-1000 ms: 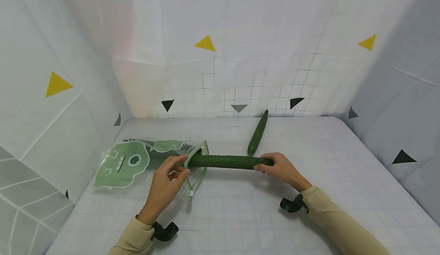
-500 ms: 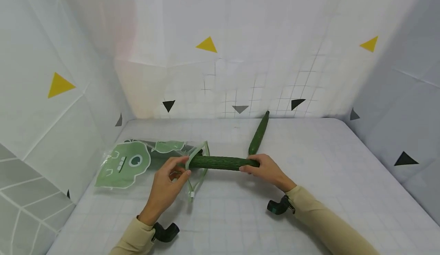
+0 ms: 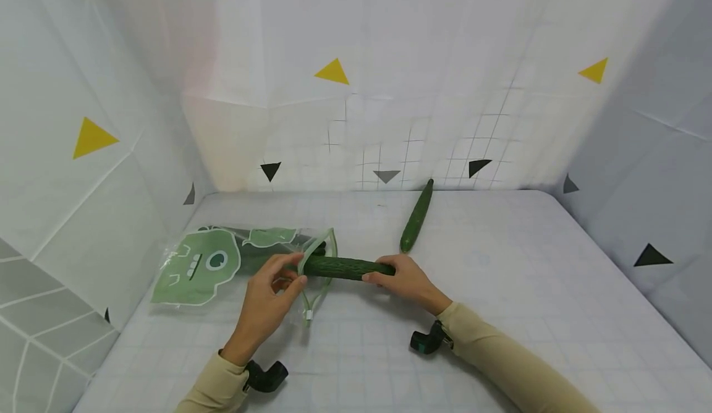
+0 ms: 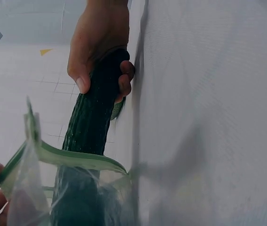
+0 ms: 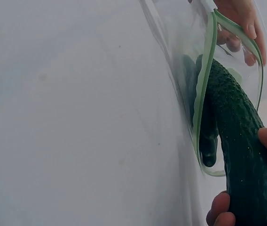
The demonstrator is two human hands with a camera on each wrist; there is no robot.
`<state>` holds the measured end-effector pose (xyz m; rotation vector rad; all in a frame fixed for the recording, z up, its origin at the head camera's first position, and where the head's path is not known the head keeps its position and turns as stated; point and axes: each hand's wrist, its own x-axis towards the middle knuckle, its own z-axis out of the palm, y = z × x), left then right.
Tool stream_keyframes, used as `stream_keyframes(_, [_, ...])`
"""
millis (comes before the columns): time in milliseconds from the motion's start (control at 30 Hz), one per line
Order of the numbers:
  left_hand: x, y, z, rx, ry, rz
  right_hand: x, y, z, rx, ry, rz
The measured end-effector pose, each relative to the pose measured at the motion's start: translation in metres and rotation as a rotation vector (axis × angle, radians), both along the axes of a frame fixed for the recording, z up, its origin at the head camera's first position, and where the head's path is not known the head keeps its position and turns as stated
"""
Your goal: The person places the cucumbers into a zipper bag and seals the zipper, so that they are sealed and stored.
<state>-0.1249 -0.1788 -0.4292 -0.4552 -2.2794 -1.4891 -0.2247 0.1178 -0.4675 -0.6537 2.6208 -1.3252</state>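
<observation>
A long cucumber point(image 3: 345, 268) lies partly inside a clear zip bag point(image 3: 197, 268) printed with green cartoon shapes. My right hand point(image 3: 406, 280) grips its outer end, thumb on the near side. With thumb and fingers, my left hand point(image 3: 269, 298) pinches the green-edged mouth of the bag, which stands apart around the cucumber. The right wrist view shows another cucumber point(image 5: 209, 141) inside the bag, beside the held one. In the left wrist view the held cucumber point(image 4: 89, 117) passes through the bag's opening point(image 4: 82, 160).
One more cucumber point(image 3: 417, 218) lies on the white table point(image 3: 500, 246) toward the back, its tip near the rear cloth wall. Cloth walls with yellow and black triangles enclose the table on the left, back and right. A white slider point(image 3: 308, 315) hangs from the bag's edge.
My right hand has moved left, pushing the cucumber deeper into the bag, so less of it shows outside. My left hand has stayed in place at the bag's mouth.
</observation>
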Motion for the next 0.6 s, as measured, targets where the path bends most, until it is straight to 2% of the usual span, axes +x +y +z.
stream_keyframes(167, [0.0, 0.0, 0.0, 0.005, 0.004, -0.009, 0.0, -0.006, -0.001, 0.006, 0.018, -0.001])
stream_keyframes(600, [0.001, 0.0, 0.0, 0.006, 0.021, -0.021, 0.001, -0.027, 0.004, -0.028, -0.011, 0.023])
